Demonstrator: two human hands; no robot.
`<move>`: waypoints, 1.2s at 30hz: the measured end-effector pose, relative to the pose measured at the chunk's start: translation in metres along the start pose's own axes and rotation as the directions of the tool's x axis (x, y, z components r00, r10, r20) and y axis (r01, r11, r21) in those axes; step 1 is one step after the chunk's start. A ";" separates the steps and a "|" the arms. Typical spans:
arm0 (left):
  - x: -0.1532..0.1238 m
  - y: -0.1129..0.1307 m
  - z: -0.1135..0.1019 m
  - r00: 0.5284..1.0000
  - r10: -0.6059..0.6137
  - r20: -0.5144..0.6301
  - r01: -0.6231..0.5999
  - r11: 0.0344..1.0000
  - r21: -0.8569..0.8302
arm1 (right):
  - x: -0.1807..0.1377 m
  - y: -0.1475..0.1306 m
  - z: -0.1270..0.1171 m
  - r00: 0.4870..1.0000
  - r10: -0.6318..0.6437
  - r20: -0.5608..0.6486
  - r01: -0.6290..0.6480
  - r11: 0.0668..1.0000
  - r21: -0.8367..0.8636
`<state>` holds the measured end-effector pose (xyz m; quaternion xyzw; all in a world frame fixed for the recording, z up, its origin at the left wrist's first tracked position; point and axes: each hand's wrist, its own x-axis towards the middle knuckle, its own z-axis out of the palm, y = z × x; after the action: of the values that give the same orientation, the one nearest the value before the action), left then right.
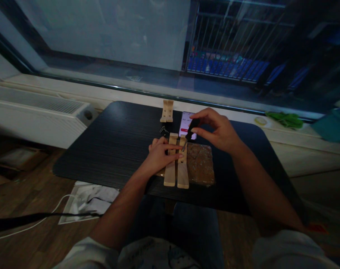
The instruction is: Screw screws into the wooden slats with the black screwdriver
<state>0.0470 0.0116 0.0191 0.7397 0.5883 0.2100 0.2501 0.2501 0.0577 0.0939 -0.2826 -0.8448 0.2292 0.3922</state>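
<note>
Two pale wooden slats [182,175] lie side by side on a brown cork mat [201,164] near the front edge of the black table [114,145]. My left hand [159,155] lies flat across the slats, fingers stretched out and pressing them down. My right hand [216,129] hovers above and pinches the black handle of a screwdriver [190,133]. The screwdriver's tip points down at the top of the right slat.
Another wooden piece [167,111] stands at the table's far edge beside a lit phone [187,125]. Small dark screws [164,130] lie near it. A white radiator [35,116] is at left, papers and a cable [88,201] on the floor, green cloth [286,119] on the sill.
</note>
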 end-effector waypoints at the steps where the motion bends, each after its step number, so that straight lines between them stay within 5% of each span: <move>1: 0.000 0.000 0.000 1.000 -0.001 0.001 0.001 1.000 0.001 | 0.000 0.001 0.001 1.000 0.004 -0.011 -0.004 1.000 -0.005; 12: 0.000 0.002 -0.002 1.000 -0.016 0.011 0.015 1.000 0.016 | -0.001 0.001 0.007 0.994 0.020 -0.107 -0.031 0.994 -0.107; 27: 0.000 0.002 -0.003 1.000 -0.020 0.014 0.020 0.999 0.027 | -0.002 -0.006 0.000 0.984 -0.101 0.148 0.092 0.994 0.066; 36: 0.000 0.001 0.000 1.000 -0.005 -0.005 0.005 1.000 0.011 | -0.001 -0.003 0.003 0.996 -0.059 0.065 0.059 0.998 -0.002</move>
<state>0.0473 0.0113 0.0197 0.7391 0.5919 0.2081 0.2452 0.2477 0.0543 0.0937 -0.2509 -0.8655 0.2247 0.3708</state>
